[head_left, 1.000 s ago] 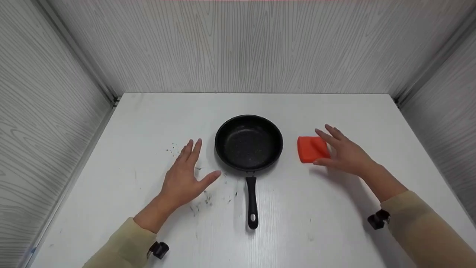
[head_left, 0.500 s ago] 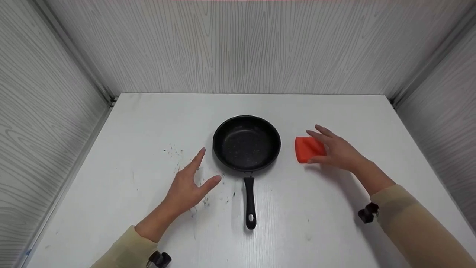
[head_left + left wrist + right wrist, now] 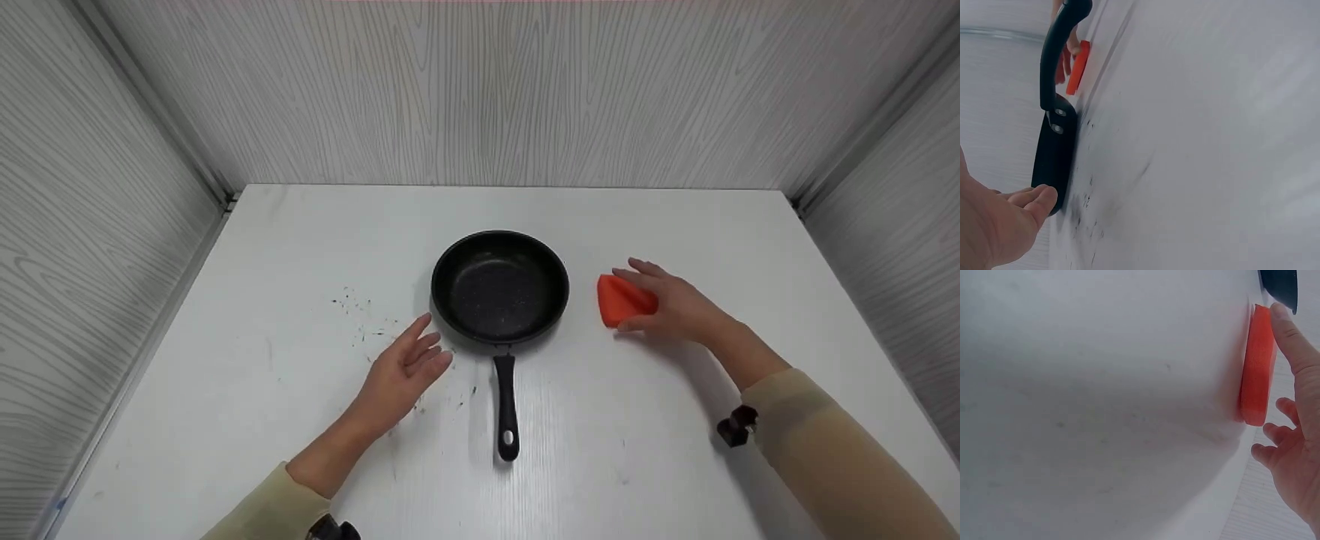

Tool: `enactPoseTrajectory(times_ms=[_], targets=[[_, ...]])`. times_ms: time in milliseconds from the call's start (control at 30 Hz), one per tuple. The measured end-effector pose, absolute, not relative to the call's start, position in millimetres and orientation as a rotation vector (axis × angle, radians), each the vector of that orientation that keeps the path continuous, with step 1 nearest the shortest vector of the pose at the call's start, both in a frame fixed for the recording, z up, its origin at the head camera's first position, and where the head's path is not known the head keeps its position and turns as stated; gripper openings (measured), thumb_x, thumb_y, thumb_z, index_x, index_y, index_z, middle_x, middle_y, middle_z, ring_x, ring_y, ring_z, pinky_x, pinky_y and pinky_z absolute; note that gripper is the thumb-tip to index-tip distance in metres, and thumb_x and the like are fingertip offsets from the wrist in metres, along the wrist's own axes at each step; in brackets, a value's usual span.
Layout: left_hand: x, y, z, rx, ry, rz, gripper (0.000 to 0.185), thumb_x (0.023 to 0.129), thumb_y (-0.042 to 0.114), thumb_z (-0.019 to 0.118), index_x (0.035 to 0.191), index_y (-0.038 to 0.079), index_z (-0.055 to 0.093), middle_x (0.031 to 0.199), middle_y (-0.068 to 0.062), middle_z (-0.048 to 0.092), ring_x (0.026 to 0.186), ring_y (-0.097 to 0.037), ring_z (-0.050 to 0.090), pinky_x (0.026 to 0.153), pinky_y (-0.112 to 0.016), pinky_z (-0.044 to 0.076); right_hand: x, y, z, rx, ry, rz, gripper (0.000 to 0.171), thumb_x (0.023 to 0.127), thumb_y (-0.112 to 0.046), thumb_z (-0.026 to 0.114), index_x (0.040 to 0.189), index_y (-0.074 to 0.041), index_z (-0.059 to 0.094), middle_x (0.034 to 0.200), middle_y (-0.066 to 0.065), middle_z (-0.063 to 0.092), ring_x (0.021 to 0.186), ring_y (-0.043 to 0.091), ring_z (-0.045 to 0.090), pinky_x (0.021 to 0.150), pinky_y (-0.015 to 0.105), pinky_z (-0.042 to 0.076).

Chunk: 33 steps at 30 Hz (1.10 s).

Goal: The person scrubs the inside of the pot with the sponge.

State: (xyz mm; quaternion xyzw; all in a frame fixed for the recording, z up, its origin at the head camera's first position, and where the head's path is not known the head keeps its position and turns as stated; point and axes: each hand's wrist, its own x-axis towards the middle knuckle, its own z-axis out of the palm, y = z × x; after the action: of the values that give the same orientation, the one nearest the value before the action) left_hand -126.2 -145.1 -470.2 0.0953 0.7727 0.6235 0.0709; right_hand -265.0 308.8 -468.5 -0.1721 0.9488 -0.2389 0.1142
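Note:
A black frying pan point(image 3: 499, 289) lies on the white table, its handle toward me. My left hand point(image 3: 397, 382) hovers at the pan's lower left, fingers loosely bent and holding nothing. In the left wrist view, the left fingertips overlap the pan's side point(image 3: 1053, 157). To the right of the pan lies a folded orange-red cloth point(image 3: 622, 301), which shows as a thick slab point(image 3: 1258, 368) in the right wrist view. My right hand point(image 3: 671, 304) spans the cloth from its right side. Its thumb is right at the cloth's edge, and the other fingers reach over the far side.
Small dark specks and smudges point(image 3: 379, 332) mark the white table point(image 3: 300, 247) left of the pan. Wood-grain panels wall in the back point(image 3: 480, 90) and both sides.
My left hand has shifted right and toward me, and its fingers have bent inward. My right hand has moved left, farther over the cloth. The pan lies where it was.

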Motion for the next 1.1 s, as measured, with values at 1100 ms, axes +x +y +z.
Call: enactPoseTrajectory(times_ms=[1100], targets=[[-133.5,-87.4,-497.0,-0.021,1.274,2.179,0.046,0.108,0.031,0.066,0.139,-0.001,0.059,0.126,-0.025,0.071,0.113,-0.029,0.073,0.096,-0.042,0.061,-269.3,305.8,-476.0,-0.573,2.766,-0.698,0.08,0.09,-0.042,0.086,0.16,-0.028,0.049,0.168,0.007,0.037,0.144,0.041,0.041,0.103,0.058,0.053]])
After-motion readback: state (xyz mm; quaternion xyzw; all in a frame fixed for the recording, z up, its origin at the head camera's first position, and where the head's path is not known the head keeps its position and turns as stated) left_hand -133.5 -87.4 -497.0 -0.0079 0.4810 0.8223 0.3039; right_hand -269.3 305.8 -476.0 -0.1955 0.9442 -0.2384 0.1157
